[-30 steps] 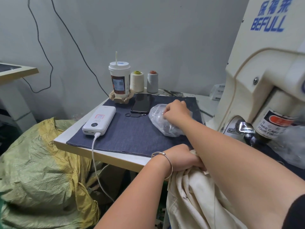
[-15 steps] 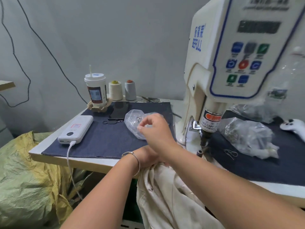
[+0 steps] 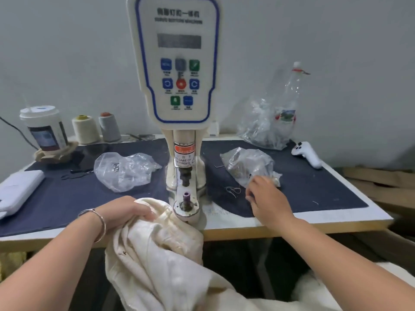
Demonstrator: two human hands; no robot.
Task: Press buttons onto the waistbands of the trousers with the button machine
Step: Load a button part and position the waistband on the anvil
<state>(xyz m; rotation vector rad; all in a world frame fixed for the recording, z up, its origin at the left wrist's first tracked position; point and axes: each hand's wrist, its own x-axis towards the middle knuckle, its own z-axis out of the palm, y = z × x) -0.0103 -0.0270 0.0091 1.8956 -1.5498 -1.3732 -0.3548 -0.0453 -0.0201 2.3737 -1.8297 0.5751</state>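
The cream button machine stands mid-table, its purple-tipped lower die bare at the front edge. Cream trousers hang off the table edge just left of the die. My left hand, with a bracelet on the wrist, grips a bunch of that fabric. My right hand rests with fingers curled at the near edge of a clear bag of metal buttons, right of the machine. Whether its blurred fingers pinch anything is hidden. A second clear bag lies left of the machine.
A dark mat covers the table. At back left stand a paper cup and two thread spools; a white power bank lies far left. A white controller and a bag with a bottle sit back right.
My right hand left the clear bag on the left and crossed in front of the machine to the bag on the right. The view swung right. My left hand kept its hold on the trousers.
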